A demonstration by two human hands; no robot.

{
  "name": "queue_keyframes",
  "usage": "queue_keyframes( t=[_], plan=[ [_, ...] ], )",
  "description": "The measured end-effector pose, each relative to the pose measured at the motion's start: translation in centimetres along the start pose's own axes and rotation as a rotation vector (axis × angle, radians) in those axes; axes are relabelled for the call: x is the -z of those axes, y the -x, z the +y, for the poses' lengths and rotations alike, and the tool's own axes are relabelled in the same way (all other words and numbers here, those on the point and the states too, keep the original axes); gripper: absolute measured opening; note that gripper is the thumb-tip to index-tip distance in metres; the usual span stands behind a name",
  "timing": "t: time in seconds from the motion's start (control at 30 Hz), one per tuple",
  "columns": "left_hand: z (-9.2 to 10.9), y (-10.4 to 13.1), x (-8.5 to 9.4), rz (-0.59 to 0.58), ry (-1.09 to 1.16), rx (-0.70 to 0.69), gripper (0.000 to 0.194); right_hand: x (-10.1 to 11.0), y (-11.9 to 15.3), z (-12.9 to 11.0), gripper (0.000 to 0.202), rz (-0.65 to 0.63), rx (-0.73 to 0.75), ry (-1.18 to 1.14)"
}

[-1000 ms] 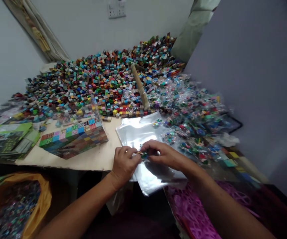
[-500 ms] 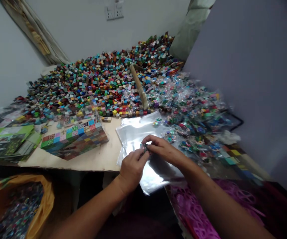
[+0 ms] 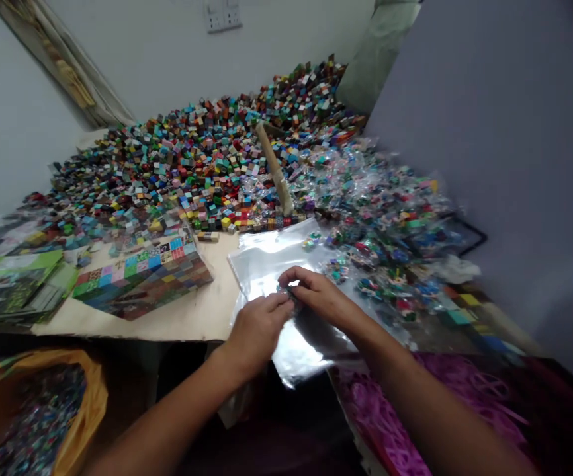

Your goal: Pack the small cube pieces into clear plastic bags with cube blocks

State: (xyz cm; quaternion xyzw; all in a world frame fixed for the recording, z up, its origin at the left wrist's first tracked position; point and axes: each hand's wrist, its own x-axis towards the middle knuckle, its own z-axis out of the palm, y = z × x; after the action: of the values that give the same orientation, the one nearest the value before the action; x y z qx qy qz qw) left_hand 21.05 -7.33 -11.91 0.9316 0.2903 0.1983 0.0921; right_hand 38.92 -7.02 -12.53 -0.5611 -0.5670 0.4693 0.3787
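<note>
My left hand (image 3: 261, 324) and my right hand (image 3: 316, 294) meet above a stack of clear plastic bags (image 3: 259, 264) at the table's front edge. Between their fingertips is a small wrapped packet (image 3: 291, 297), mostly hidden by the fingers. Both hands are closed on it. Small clear packets with colourful pieces (image 3: 366, 248) lie just right of the bags. To the left, a wrapped block of coloured cubes (image 3: 142, 274) rests on the tabletop.
A big heap of small cubes (image 3: 167, 158) covers the table's back, with a wooden-handled tool (image 3: 274, 168) on it. Green printed sheets (image 3: 18, 284) lie far left. Below are an orange-rimmed sack (image 3: 95, 396) and pink strands (image 3: 380, 416).
My left hand has shifted slightly left and its fingers lie flatter against the packet. My right hand has barely moved. The whole view has shifted a little.
</note>
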Motion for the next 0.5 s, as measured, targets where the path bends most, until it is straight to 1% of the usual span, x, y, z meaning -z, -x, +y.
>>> queue_keyframes(
  t=[0.07,0.13,0.2,0.27,0.3,0.33,0.37,0.43,0.47,0.5],
  plan=[
    [-1.0,-0.4,0.2,0.05,-0.075,-0.099,0.021,-0.3,0.2,-0.3,0.024,0.031,0.044,0.03],
    [-1.4,-0.7,0.0,0.151,-0.078,-0.162,0.018,-0.6,0.5,-0.6,0.026,0.057,0.073,0.062],
    [-1.3,-0.9,-0.6,0.243,-0.026,-0.187,0.018,-0.7,0.8,-0.9,0.028,0.057,0.072,0.068],
    [-1.0,-0.8,-1.2,0.282,0.005,-0.183,0.017,-0.2,1.3,-1.3,0.029,0.06,0.076,0.08],
    [-0.8,-0.7,-1.4,0.291,0.009,-0.181,0.017,0.4,1.5,-1.4,0.028,0.082,0.089,0.111],
    [-0.6,-0.6,-1.6,0.3,0.009,-0.181,0.017,1.2,1.8,-1.6,0.027,0.13,0.109,0.169],
    [-0.5,-0.5,-1.8,0.308,0.01,-0.181,0.018,2.2,2.0,-1.6,0.026,0.207,0.128,0.263],
    [-0.6,-0.3,-2.1,0.316,0.013,-0.169,0.018,4.2,2.2,-1.5,0.025,0.374,0.132,0.537],
    [-0.7,-0.2,-2.2,0.317,0.017,-0.156,0.018,5.2,2.3,-1.2,0.025,0.419,0.101,0.697],
    [-0.8,-0.1,-2.2,0.314,0.023,-0.138,0.018,5.9,2.3,-0.9,0.026,0.416,0.061,0.838]
  ],
)
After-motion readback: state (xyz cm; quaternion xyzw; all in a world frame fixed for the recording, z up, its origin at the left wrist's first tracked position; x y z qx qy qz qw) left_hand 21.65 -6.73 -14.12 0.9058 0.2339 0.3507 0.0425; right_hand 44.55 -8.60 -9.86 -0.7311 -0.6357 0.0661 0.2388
